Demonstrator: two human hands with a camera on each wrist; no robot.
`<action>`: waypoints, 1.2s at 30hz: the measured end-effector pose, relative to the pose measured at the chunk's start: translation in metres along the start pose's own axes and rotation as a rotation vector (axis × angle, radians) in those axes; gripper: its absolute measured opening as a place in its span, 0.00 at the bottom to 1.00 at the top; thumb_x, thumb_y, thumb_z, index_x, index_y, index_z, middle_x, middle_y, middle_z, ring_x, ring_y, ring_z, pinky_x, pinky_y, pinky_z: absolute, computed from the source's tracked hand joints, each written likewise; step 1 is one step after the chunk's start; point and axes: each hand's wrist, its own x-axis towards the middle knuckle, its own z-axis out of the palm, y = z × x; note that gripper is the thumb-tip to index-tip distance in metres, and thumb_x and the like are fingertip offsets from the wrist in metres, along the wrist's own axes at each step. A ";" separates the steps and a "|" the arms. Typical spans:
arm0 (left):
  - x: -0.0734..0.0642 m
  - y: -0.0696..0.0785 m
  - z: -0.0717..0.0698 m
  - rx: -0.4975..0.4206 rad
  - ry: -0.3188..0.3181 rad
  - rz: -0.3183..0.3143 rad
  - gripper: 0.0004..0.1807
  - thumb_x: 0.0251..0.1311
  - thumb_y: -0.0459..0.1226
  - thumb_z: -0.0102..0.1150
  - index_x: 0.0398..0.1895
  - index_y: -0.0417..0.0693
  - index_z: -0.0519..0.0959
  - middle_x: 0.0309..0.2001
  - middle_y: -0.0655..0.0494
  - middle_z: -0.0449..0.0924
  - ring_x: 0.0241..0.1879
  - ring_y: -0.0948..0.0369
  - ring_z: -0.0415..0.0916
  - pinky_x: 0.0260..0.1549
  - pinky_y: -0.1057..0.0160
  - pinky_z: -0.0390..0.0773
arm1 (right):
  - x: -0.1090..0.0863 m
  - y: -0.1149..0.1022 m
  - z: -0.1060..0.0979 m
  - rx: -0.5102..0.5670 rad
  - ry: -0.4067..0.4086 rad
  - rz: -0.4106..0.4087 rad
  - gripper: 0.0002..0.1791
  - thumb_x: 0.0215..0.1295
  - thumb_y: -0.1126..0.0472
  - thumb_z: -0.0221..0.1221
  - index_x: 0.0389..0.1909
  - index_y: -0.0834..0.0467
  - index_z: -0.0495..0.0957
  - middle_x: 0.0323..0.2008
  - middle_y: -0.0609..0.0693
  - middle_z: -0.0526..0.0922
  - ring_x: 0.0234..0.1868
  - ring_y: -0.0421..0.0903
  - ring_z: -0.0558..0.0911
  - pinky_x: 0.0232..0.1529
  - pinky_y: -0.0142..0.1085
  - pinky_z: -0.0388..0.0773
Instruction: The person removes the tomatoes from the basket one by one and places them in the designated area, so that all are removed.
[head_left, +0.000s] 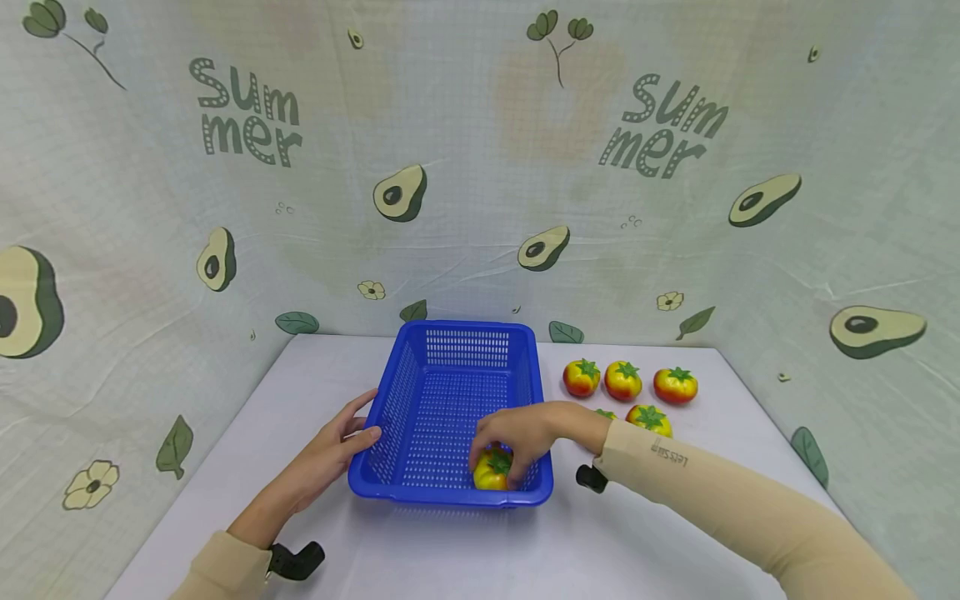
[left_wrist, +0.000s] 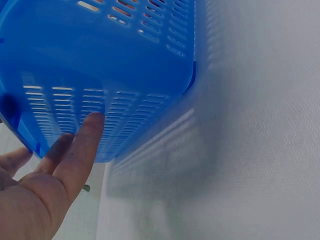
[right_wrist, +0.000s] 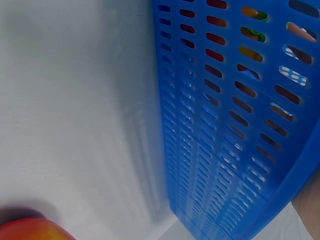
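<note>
A blue plastic basket (head_left: 450,495) with slotted walls stands mid-table. In its near right corner, my right hand (head_left: 517,433) reaches down over the side and grips a yellow-red tomato (head_left: 490,473) with a green leafy top. Through the slots, the right wrist view shows patches of red, yellow and green. At the basket's left side is my left hand (head_left: 333,446), its thumb at the rim and its straight fingers (left_wrist: 85,142) against the slotted outer wall.
Several more tomatoes (head_left: 622,381) sit on the white table (head_left: 600,550) right of the basket, the nearer ones partly hidden by the right sleeve (head_left: 690,475). A cloth printed with avocados (head_left: 401,193) hangs behind the table and along both sides.
</note>
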 end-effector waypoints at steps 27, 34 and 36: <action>0.000 0.000 0.001 -0.006 -0.003 0.002 0.37 0.69 0.49 0.54 0.76 0.72 0.50 0.67 0.41 0.63 0.59 0.47 0.72 0.56 0.47 0.76 | -0.074 -0.001 -0.070 0.114 0.239 0.045 0.28 0.55 0.55 0.71 0.58 0.41 0.77 0.52 0.39 0.73 0.52 0.41 0.72 0.45 0.32 0.81; 0.000 0.000 0.000 -0.005 -0.005 -0.001 0.37 0.68 0.49 0.55 0.76 0.72 0.50 0.68 0.41 0.62 0.60 0.47 0.71 0.57 0.46 0.75 | -0.120 0.012 -0.080 0.129 0.305 0.133 0.28 0.56 0.55 0.71 0.59 0.41 0.76 0.51 0.39 0.74 0.51 0.41 0.74 0.46 0.35 0.81; -0.001 0.000 0.000 -0.006 -0.005 -0.002 0.37 0.68 0.49 0.55 0.76 0.72 0.49 0.68 0.41 0.62 0.60 0.47 0.71 0.57 0.46 0.75 | -0.134 0.019 -0.079 0.132 0.324 0.177 0.28 0.56 0.55 0.71 0.58 0.40 0.76 0.50 0.39 0.74 0.50 0.42 0.74 0.46 0.36 0.81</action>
